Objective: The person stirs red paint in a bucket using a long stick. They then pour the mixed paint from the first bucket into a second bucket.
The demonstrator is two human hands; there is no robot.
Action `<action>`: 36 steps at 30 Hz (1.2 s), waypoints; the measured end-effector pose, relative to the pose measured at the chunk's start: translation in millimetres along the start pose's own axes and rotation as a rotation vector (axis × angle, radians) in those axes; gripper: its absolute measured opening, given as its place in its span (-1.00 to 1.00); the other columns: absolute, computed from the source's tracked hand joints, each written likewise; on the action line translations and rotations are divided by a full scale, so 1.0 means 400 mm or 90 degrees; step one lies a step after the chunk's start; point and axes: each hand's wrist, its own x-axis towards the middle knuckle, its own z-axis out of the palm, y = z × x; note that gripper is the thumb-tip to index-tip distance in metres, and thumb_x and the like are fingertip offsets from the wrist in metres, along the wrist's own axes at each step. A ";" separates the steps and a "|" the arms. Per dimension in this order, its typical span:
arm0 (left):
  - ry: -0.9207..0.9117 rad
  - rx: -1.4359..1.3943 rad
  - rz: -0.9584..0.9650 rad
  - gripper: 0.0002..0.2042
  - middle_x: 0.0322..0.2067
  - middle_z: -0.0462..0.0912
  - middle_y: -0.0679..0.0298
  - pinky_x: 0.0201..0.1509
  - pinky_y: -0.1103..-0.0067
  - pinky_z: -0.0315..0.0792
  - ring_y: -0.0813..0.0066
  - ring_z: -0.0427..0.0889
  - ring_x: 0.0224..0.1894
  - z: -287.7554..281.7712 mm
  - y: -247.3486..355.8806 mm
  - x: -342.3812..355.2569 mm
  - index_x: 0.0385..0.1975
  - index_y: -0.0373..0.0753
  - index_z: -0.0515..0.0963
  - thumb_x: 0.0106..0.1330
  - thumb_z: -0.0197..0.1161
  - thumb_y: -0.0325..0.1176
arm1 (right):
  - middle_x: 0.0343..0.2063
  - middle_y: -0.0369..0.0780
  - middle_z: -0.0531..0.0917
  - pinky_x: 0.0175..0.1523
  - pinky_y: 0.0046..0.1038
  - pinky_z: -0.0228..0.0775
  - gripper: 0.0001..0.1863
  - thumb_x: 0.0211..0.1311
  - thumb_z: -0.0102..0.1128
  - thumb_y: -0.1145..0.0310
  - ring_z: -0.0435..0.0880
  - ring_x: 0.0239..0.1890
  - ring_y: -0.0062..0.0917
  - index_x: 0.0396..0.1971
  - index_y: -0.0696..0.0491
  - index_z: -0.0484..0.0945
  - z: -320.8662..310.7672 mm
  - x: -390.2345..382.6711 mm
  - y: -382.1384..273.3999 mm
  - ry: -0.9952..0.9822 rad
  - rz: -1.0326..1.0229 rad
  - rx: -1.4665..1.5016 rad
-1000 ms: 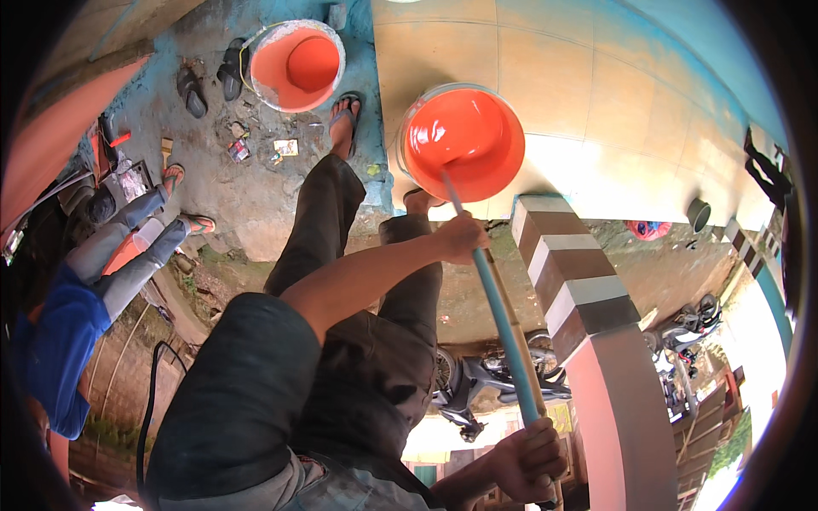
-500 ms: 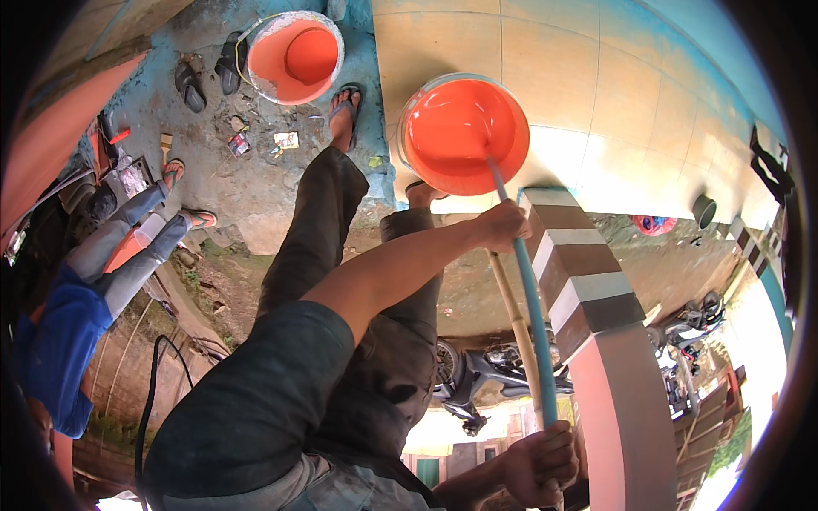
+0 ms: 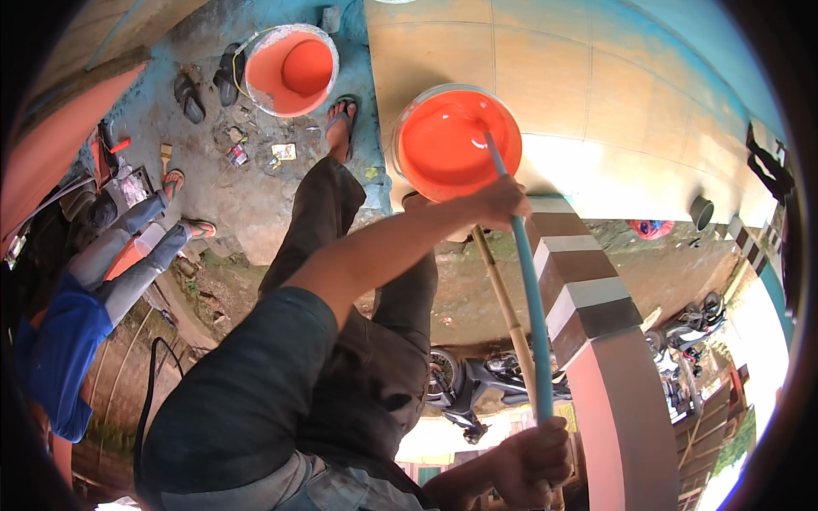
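The left hand (image 3: 501, 201) and right hand (image 3: 532, 462) both have fingers curled closed around a blue pole (image 3: 532, 302). Its far end dips into orange paint (image 3: 443, 146) in a bucket (image 3: 399, 132) at the near left corner of the tiled floor (image 3: 545, 81).

Glossy orange paint (image 3: 443, 152), smooth blue pole (image 3: 537, 332), matt cloth sleeve (image 3: 243, 387), rough concrete ground (image 3: 247, 192)

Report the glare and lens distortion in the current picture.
Head view: glare whitens part of the tan tiles, and small highlights gleam on the orange paint; head view: the pillar bows, the blue-green pole looks curved, and black closes off the corners.
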 end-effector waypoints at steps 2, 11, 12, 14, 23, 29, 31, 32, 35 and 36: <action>-0.036 -0.048 -0.042 -0.84 -0.73 0.44 0.22 -0.41 0.38 0.30 0.22 0.51 -0.52 0.073 0.060 -0.010 -0.83 -0.11 0.36 -0.29 0.23 -0.30 | -0.82 -0.38 0.07 -0.37 -0.37 -0.02 -0.75 -0.12 -0.07 0.18 0.09 -0.65 -0.56 -0.82 -0.06 0.20 -0.007 0.020 -0.026 -0.068 0.025 -0.083; -0.157 0.027 -0.152 -0.86 -0.74 0.42 0.29 -0.28 0.37 0.31 0.31 0.50 -0.48 -0.012 0.048 -0.211 -0.81 -0.08 0.39 -0.22 0.21 -0.27 | -0.83 -0.37 0.08 -0.42 -0.36 -0.02 -0.72 -0.06 -0.09 0.19 0.06 -0.70 -0.58 -0.83 -0.06 0.19 0.050 0.010 -0.025 -0.015 0.065 0.008; -0.139 0.036 -0.162 -0.86 -0.74 0.42 0.30 -0.28 0.37 0.31 0.31 0.50 -0.47 -0.038 0.025 -0.201 -0.81 -0.08 0.40 -0.21 0.21 -0.27 | -0.82 -0.38 0.06 -0.38 -0.38 0.01 -0.74 -0.09 -0.09 0.21 0.07 -0.68 -0.58 -0.82 -0.06 0.16 0.029 0.003 -0.021 0.015 0.082 -0.001; -0.121 0.066 -0.130 -0.87 -0.73 0.43 0.30 -0.29 0.38 0.31 0.30 0.49 -0.48 -0.069 0.003 -0.132 -0.80 -0.09 0.40 -0.21 0.21 -0.27 | -0.82 -0.38 0.04 -0.33 -0.42 0.05 -0.77 -0.14 -0.10 0.24 0.08 -0.65 -0.59 -0.79 -0.06 0.12 -0.006 -0.007 -0.015 0.046 0.098 -0.017; -0.078 -0.002 -0.101 -0.88 -0.72 0.47 0.30 -0.32 0.36 0.34 0.29 0.54 -0.45 0.142 0.082 -0.072 -0.80 -0.07 0.43 -0.30 0.26 -0.31 | -0.81 -0.37 0.09 -0.41 -0.38 0.03 -0.69 -0.01 -0.10 0.14 0.11 -0.68 -0.58 -0.82 -0.08 0.17 -0.077 0.026 -0.056 -0.008 0.103 -0.017; -0.224 0.084 -0.158 -0.86 -0.75 0.41 0.27 -0.33 0.39 0.29 0.32 0.51 -0.47 -0.052 0.121 -0.180 -0.80 -0.07 0.39 -0.23 0.22 -0.27 | -0.82 -0.37 0.08 -0.40 -0.40 0.05 -0.68 -0.01 -0.11 0.12 0.13 -0.67 -0.57 -0.82 -0.08 0.16 -0.091 -0.009 -0.050 0.028 0.099 -0.021; -0.206 0.097 -0.154 -0.86 -0.74 0.41 0.30 -0.30 0.40 0.29 0.34 0.50 -0.48 -0.063 0.051 -0.161 -0.81 -0.07 0.38 -0.20 0.21 -0.27 | -0.81 -0.37 0.08 -0.38 -0.34 0.06 -0.68 -0.05 -0.11 0.14 0.12 -0.67 -0.55 -0.84 -0.07 0.15 0.043 0.005 -0.042 0.115 0.121 -0.079; -0.195 0.100 -0.156 -0.85 -0.74 0.41 0.32 -0.29 0.41 0.29 0.35 0.49 -0.49 -0.065 0.019 -0.149 -0.81 -0.07 0.38 -0.19 0.21 -0.27 | -0.81 -0.37 0.08 -0.36 -0.33 0.06 -0.69 -0.06 -0.10 0.14 0.12 -0.66 -0.55 -0.84 -0.07 0.15 0.031 0.005 -0.026 0.094 0.116 -0.074; -0.059 0.093 -0.045 -0.86 -0.71 0.42 0.34 -0.25 0.42 0.29 0.35 0.46 -0.47 -0.045 0.002 -0.040 -0.81 -0.08 0.38 -0.18 0.20 -0.28 | -0.80 -0.38 0.07 -0.35 -0.34 0.06 -0.71 -0.09 -0.10 0.16 0.12 -0.66 -0.56 -0.83 -0.07 0.15 -0.007 -0.001 -0.003 0.055 0.080 -0.065; -0.006 0.078 -0.008 -0.86 -0.70 0.42 0.34 -0.25 0.41 0.29 0.35 0.46 -0.46 -0.017 0.007 -0.009 -0.81 -0.08 0.38 -0.19 0.20 -0.28 | -0.80 -0.38 0.07 -0.35 -0.34 0.06 -0.72 -0.09 -0.10 0.17 0.12 -0.66 -0.56 -0.83 -0.07 0.15 -0.020 0.001 -0.008 0.043 0.071 -0.065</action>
